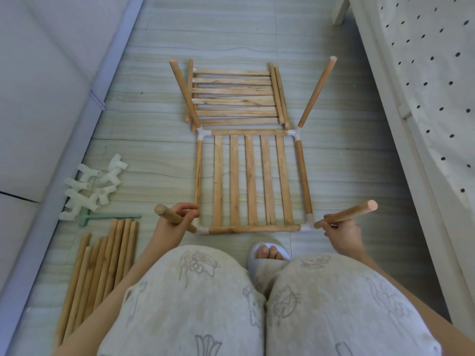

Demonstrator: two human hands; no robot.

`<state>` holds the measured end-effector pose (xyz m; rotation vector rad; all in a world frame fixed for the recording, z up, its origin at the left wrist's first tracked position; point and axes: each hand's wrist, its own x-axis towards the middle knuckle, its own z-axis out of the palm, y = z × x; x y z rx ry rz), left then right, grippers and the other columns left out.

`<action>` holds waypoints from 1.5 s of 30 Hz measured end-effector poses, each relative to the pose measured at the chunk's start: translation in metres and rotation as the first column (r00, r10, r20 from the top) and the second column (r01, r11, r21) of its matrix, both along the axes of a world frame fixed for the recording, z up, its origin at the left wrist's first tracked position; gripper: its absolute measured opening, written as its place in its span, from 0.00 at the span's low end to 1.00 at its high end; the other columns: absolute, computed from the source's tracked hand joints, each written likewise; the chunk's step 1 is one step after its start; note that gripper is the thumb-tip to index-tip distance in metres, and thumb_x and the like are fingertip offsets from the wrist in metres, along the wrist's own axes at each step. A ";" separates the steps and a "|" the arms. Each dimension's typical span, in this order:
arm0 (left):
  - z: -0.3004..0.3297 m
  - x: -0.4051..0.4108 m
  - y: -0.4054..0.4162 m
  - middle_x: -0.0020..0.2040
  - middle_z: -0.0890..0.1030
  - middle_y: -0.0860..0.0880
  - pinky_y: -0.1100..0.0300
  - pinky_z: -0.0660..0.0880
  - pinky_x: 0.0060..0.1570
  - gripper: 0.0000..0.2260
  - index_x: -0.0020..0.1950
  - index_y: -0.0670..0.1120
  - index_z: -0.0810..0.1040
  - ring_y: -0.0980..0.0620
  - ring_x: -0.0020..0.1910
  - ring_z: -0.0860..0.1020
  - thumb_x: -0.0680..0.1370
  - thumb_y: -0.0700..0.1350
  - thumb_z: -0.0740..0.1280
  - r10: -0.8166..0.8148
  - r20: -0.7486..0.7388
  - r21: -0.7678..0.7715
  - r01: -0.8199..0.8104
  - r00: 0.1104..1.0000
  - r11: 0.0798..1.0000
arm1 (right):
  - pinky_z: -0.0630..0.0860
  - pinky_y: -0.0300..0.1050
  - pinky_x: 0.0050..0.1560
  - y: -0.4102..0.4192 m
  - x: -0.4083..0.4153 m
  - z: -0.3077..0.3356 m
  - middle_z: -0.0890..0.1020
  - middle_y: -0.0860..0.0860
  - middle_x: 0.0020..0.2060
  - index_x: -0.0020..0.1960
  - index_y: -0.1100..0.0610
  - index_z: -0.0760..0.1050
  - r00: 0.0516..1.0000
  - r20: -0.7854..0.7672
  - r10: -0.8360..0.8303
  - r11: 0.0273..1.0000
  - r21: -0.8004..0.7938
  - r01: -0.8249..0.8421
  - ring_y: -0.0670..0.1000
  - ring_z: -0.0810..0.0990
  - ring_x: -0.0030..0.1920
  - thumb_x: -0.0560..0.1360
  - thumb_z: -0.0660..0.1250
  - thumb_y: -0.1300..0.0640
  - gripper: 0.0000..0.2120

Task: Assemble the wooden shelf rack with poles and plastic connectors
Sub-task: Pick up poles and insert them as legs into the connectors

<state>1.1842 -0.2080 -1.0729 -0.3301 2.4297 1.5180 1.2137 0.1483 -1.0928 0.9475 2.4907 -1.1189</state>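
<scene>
The slatted shelf (253, 179) lies flat on the floor (159, 160) directly ahead of you, between your two hands, with a white plastic connector at each of its four corners. Your left hand (171, 226) has its fingers curled around the left pole (174, 218), which enters the near-left connector (201, 229); your right hand (340, 233) grips the right pole (345, 214), which enters the near-right connector (308, 225). Both poles lean outward, away from the shelf. The two far poles (317, 91), beyond your hands, also splay outward, so expect some play in every socket. To complete this step well, bring each near pole upright and press it straight down along its own axis until it appears fully seated; avoid levering it sideways, as this may strain the plastic or lift the corner. Whether either pole is already fully home cannot be told from here. A second shelf (234, 95) lies past the first. The spare connectors (90, 186) lie just outside your left hand, and the spare poles (100, 271) lie beside your left forearm, ready for the next tier.
</scene>
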 end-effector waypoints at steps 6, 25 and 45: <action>-0.003 0.006 -0.015 0.47 0.79 0.54 0.70 0.72 0.48 0.11 0.51 0.49 0.75 0.56 0.50 0.77 0.73 0.37 0.71 -0.171 0.059 -0.089 0.176 0.983 0.980 | 0.66 0.37 0.48 0.000 0.008 0.010 0.81 0.57 0.56 0.49 0.55 0.77 0.989 -0.109 0.097 0.993 0.084 -0.088 0.57 0.80 0.53 0.76 0.66 0.59 0.03; -0.016 -0.003 0.014 0.45 0.80 0.49 0.59 0.71 0.50 0.08 0.56 0.40 0.77 0.48 0.50 0.78 0.77 0.38 0.66 0.057 -0.127 -0.308 -0.094 0.990 0.947 | 0.67 0.43 0.41 -0.007 -0.007 -0.006 0.83 0.60 0.40 0.49 0.66 0.79 0.986 -0.166 0.010 0.966 0.255 0.033 0.63 0.79 0.45 0.77 0.65 0.53 0.15; -0.007 0.004 -0.024 0.59 0.78 0.41 0.62 0.70 0.54 0.17 0.66 0.42 0.72 0.46 0.58 0.76 0.78 0.34 0.61 -0.056 0.173 -0.174 0.086 0.983 0.981 | 0.74 0.43 0.47 -0.076 -0.046 0.036 0.81 0.53 0.47 0.59 0.60 0.73 0.950 0.274 0.152 0.932 -0.359 -0.045 0.50 0.79 0.47 0.79 0.60 0.49 0.17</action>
